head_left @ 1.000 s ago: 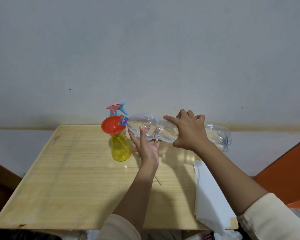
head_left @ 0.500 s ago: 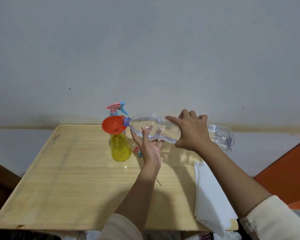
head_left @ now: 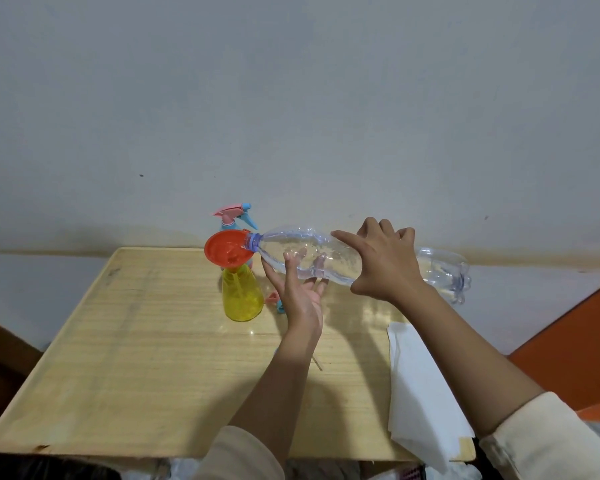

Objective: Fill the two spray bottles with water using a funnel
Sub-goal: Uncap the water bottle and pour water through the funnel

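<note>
Barely anything has shifted in the last second: the water bottle (head_left: pixel 326 258) keeps its near-level tilt, mouth over the orange funnel (head_left: pixel 226 254) rim. My right hand (head_left: pixel 385 261) grasps its middle from above. My left hand (head_left: pixel 300 296), fingers nearly straight, props it from below to steady the pour. The funnel sits in the yellow spray bottle (head_left: pixel 241 299), near the table's (head_left: pixel 136 341) far edge. The second spray bottle (head_left: pixel 234 216), trigger head on, stands just behind; its fill level I cannot tell.
</note>
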Demonstrator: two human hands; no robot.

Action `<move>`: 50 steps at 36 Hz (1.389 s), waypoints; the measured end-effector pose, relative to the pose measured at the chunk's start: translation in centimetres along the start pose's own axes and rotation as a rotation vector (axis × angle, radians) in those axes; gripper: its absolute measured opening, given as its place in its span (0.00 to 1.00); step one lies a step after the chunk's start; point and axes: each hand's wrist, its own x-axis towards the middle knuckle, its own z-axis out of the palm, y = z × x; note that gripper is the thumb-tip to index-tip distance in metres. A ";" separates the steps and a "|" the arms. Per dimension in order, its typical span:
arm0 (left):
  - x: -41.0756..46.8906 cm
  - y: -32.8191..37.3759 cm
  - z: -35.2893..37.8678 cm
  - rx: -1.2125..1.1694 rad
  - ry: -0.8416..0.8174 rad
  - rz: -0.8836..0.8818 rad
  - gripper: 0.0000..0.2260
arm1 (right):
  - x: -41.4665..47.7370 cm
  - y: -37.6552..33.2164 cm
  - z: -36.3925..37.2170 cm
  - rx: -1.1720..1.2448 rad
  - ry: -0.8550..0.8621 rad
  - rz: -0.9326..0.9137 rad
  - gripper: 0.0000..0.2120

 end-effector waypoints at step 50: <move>-2.5 -1.5 4.3 1.027 -0.558 0.377 0.37 | -4.1 2.6 9.8 0.968 0.261 0.394 0.48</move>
